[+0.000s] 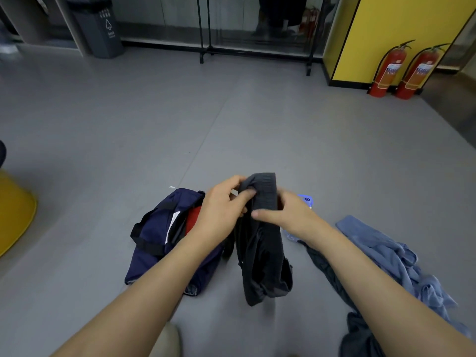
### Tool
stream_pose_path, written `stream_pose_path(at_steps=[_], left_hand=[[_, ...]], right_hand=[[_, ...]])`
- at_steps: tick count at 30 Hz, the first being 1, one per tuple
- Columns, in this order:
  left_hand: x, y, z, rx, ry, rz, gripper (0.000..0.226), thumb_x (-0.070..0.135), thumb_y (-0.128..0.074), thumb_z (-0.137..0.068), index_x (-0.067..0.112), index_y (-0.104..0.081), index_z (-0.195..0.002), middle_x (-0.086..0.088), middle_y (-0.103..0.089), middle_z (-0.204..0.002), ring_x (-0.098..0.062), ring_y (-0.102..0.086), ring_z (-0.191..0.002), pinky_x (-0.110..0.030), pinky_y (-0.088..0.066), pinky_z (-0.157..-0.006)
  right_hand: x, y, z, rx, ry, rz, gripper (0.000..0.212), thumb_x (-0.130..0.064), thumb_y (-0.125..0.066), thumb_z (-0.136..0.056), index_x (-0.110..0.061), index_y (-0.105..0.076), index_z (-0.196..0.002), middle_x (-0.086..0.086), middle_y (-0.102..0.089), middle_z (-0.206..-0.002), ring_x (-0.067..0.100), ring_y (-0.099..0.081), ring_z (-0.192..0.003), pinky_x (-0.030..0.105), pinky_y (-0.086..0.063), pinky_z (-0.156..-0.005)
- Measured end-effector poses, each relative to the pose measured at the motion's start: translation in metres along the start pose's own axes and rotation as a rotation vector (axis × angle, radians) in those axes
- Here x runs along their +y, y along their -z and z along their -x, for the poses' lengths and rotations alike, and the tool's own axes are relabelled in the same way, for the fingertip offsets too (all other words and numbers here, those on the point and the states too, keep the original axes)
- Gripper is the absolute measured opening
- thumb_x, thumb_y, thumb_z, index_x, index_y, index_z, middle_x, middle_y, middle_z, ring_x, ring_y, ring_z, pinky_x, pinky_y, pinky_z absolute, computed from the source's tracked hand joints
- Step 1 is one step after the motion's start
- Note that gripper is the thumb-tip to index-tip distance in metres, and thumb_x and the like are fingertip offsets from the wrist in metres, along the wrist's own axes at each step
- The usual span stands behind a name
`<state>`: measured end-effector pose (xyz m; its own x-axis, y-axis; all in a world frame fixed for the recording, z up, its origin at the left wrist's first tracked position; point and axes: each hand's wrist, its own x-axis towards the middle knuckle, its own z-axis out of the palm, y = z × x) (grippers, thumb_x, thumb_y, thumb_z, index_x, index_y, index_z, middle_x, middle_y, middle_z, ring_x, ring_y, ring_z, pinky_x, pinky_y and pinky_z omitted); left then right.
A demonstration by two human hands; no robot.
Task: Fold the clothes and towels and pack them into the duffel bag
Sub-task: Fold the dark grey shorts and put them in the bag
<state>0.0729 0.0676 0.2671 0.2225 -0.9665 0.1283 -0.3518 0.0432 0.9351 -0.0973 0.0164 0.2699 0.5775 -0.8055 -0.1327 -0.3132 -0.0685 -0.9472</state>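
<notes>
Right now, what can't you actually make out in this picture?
Head view: the dark grey garment, type unclear, bunched between left hand and right hand.
Head view: the navy duffel bag, inside covered by the left forearm; only something red shows.
Head view: a pale blue item, mostly behind the right hand.
Head view: the blue clothes pile, cut off by the bottom edge.

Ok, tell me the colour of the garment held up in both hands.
Dark charcoal grey all over the garment, seen best in the head view.
</notes>
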Motion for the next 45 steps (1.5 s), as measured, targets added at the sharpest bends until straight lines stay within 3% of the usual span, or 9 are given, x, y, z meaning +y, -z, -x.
stream_pose_path(at_steps=[3, 6, 10, 12, 22, 30, 33, 37, 45], left_hand=[[0.001, 0.001, 0.000, 0.025, 0.021, -0.040, 0.007, 0.031, -0.060, -0.097, 0.034, -0.066, -0.094, -0.004, -0.069, -0.074, -0.009, -0.066, -0.062, -0.035, -0.056, -0.068], [0.001, 0.004, 0.001, -0.006, -0.022, -0.156, 0.005, 0.035, -0.061, -0.095, 0.037, -0.062, -0.099, 0.010, -0.064, -0.066, -0.004, -0.058, -0.059, -0.029, -0.045, -0.063], [0.009, 0.002, 0.007, -0.068, -0.101, -0.150, 0.032, 0.039, -0.076, -0.084, 0.042, -0.062, -0.112, 0.025, -0.068, -0.101, 0.006, -0.061, -0.096, -0.016, -0.046, -0.083], [0.010, 0.000, 0.006, -0.015, -0.176, -0.185, 0.019, 0.035, -0.075, -0.085, 0.035, -0.068, -0.103, 0.022, -0.069, -0.097, 0.003, -0.063, -0.096, -0.021, -0.048, -0.084], [-0.004, 0.041, -0.016, 0.236, 0.012, 0.059, 0.015, 0.016, -0.069, -0.092, 0.029, -0.071, -0.084, 0.009, -0.070, -0.078, -0.010, -0.065, -0.070, -0.031, -0.054, -0.070], [-0.017, 0.043, -0.017, 0.170, 0.119, 0.033, 0.028, 0.055, -0.068, -0.079, 0.028, -0.066, -0.083, -0.008, -0.068, -0.081, -0.017, -0.063, -0.072, -0.055, -0.057, -0.085], [-0.008, 0.033, -0.014, 0.074, 0.101, 0.084, 0.017, 0.035, -0.067, -0.091, 0.021, -0.063, -0.083, 0.002, -0.061, -0.076, -0.012, -0.058, -0.076, -0.049, -0.054, -0.086], [0.001, 0.017, -0.008, -0.071, 0.033, 0.037, 0.013, 0.013, -0.061, -0.097, 0.005, -0.057, -0.088, 0.009, -0.052, -0.072, -0.003, -0.047, -0.067, -0.017, -0.039, -0.067], [0.001, 0.006, -0.004, -0.008, 0.110, 0.146, 0.011, 0.017, -0.063, -0.097, 0.007, -0.060, -0.092, 0.000, -0.058, -0.081, -0.010, -0.053, -0.075, -0.023, -0.046, -0.072]], right_hand=[[0.009, -0.002, 0.002, 0.065, 0.021, 0.149, 0.015, -0.025, -0.070, -0.089, -0.022, -0.069, -0.104, -0.004, -0.074, -0.095, 0.013, -0.071, -0.091, 0.035, -0.057, -0.084], [0.008, 0.007, 0.000, 0.203, 0.093, 0.431, 0.028, -0.050, -0.060, -0.083, -0.023, -0.064, -0.088, -0.004, -0.068, -0.079, 0.019, -0.064, -0.079, 0.045, -0.053, -0.077], [0.000, 0.003, 0.003, 0.195, 0.189, 0.684, 0.035, -0.050, -0.058, -0.091, -0.022, -0.048, -0.074, -0.002, -0.059, -0.066, 0.021, -0.055, -0.068, 0.042, -0.044, -0.065], [-0.002, -0.002, 0.001, 0.213, 0.200, 0.752, 0.037, -0.053, -0.060, -0.089, -0.021, -0.050, -0.076, -0.003, -0.061, -0.069, 0.023, -0.056, -0.073, 0.041, -0.045, -0.068], [0.028, 0.029, 0.002, -0.145, -0.175, 0.564, 0.013, -0.038, -0.074, -0.084, -0.029, -0.064, -0.083, -0.004, -0.067, -0.079, 0.023, -0.067, -0.083, 0.043, -0.055, -0.077], [0.025, 0.048, 0.010, 0.059, -0.109, 0.621, 0.025, -0.043, -0.075, -0.083, -0.023, -0.059, -0.079, -0.003, -0.063, -0.076, 0.014, -0.057, -0.072, 0.025, -0.041, -0.061], [0.031, 0.039, 0.010, -0.068, -0.181, 0.505, 0.036, -0.062, -0.077, -0.069, -0.034, -0.063, -0.087, -0.011, -0.065, -0.085, 0.007, -0.059, -0.076, 0.028, -0.051, -0.078], [0.026, 0.008, 0.003, -0.037, -0.077, 0.292, 0.048, -0.065, -0.067, -0.074, -0.048, -0.061, -0.118, -0.017, -0.067, -0.107, 0.009, -0.070, -0.088, 0.037, -0.056, -0.090], [0.013, -0.040, -0.007, -0.005, 0.002, 0.327, 0.051, -0.070, -0.065, -0.069, -0.035, -0.062, -0.105, -0.012, -0.070, -0.100, 0.010, -0.066, -0.095, 0.042, -0.054, -0.089]])
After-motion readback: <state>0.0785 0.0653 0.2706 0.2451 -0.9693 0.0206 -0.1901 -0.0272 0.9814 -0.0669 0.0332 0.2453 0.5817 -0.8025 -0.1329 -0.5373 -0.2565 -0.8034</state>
